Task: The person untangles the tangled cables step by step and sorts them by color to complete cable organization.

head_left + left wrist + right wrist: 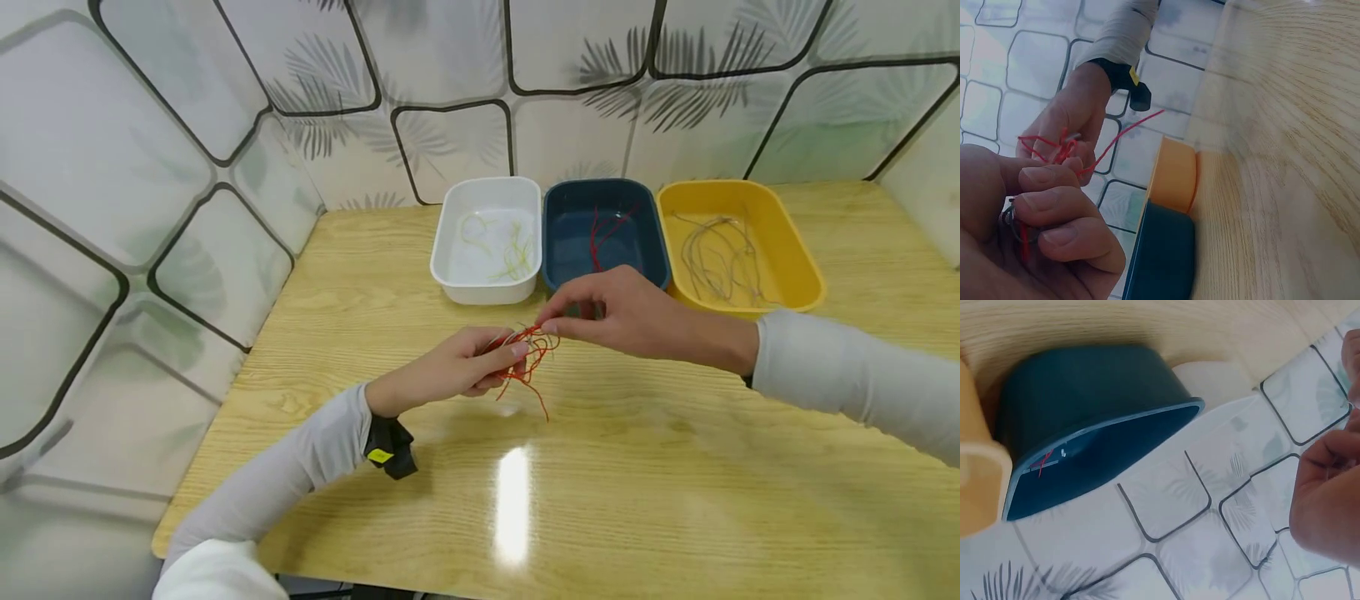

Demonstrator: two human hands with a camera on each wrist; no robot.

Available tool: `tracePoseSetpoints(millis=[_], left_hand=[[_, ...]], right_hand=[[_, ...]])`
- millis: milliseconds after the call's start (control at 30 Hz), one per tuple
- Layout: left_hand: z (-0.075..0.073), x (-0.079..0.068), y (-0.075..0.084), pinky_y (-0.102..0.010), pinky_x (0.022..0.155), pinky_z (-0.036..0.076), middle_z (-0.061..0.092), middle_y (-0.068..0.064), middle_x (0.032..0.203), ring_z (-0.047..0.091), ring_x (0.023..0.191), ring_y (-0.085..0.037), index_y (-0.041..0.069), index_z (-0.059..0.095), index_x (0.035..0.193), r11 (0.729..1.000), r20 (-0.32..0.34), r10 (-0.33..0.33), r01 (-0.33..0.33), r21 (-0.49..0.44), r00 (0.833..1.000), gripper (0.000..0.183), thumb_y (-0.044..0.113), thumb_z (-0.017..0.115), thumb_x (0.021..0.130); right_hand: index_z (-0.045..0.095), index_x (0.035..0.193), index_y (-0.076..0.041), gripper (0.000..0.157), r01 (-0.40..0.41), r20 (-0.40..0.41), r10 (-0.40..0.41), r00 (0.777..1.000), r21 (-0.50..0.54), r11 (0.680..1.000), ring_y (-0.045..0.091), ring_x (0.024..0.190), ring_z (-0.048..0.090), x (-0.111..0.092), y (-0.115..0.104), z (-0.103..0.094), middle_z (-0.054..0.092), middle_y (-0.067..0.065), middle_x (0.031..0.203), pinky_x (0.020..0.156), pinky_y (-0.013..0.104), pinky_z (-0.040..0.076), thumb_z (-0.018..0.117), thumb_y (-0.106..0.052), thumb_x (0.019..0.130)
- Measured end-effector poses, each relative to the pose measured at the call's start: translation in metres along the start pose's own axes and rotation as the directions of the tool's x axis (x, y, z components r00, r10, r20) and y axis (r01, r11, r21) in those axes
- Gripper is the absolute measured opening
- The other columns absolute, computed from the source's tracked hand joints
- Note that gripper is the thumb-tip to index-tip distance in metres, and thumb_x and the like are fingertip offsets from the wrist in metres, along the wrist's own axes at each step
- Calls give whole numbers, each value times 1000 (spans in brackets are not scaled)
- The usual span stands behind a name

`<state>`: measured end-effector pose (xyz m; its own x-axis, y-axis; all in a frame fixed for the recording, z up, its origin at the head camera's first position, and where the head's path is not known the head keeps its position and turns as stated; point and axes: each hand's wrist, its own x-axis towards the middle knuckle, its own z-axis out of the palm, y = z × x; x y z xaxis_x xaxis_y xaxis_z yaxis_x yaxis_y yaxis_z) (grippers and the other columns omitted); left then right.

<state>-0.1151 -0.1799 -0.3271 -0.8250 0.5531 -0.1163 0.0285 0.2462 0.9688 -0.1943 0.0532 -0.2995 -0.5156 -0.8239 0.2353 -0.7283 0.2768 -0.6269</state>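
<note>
A tangled bundle of red and greyish strings (534, 350) sticks out of my left hand (457, 367), whose thumb and fingers grip it above the table. Loose red ends dangle below. My right hand (630, 312) pinches a red string at the bundle's upper right side, thumb against fingertips. In the left wrist view, my left hand (1072, 244) has its fingers curled over strings, and a long red string (1119, 137) runs up beside my right hand (1075, 109). The right wrist view catches my right hand (1329, 506) at its edge, with the strings hardly visible.
Three bins stand in a row behind my hands: a white bin (491, 294) with yellowish strings, a dark blue bin (553, 250) with red strings (596, 237), and a yellow bin (802, 267) with greyish strings (723, 258). A patterned wall (570, 133) rises behind the wooden table (637, 500).
</note>
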Motion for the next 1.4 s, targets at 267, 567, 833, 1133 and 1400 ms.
tracePoseSetpoints(millis=[267,567,833,1133,1400], left_hand=[[3,0,0,-29,44,19,30,-8,59,21,46,-20,3,51,89,999,30,29,-30,31,999,37,38,45,96],[4,-2,0,-29,43,17,27,-9,60,19,45,-18,0,51,92,998,74,67,-67,-2,995,34,33,43,98],[5,-2,0,-28,43,17,26,-6,59,18,46,-16,-2,52,92,999,55,28,-27,-19,998,36,33,44,98],[1,-2,2,-29,44,17,27,-8,60,18,46,-19,0,51,88,999,68,40,-41,13,997,39,37,45,97],[-2,-6,-5,-28,45,17,28,-8,61,19,47,-20,1,47,83,1000,85,23,-23,7,996,38,36,44,97]], right_hand=[[65,93,-34,8,37,-82,-29,996,92,995,10,49,39,-13,0,-6,46,-8,57,46,29,32,62,-35,86],[64,95,-32,9,-24,-166,43,985,119,993,13,47,37,-29,3,-22,49,-5,60,45,31,31,60,-28,89],[63,98,-21,12,-82,-237,128,963,193,978,17,52,44,-34,7,-34,61,-1,78,46,32,37,56,-28,92],[58,101,-5,21,-96,-395,220,892,309,946,21,52,42,-36,16,-52,59,8,85,48,30,35,54,-24,93],[52,98,7,24,101,-496,330,803,659,745,17,48,33,-38,34,-83,57,8,80,44,28,22,59,-14,89]])
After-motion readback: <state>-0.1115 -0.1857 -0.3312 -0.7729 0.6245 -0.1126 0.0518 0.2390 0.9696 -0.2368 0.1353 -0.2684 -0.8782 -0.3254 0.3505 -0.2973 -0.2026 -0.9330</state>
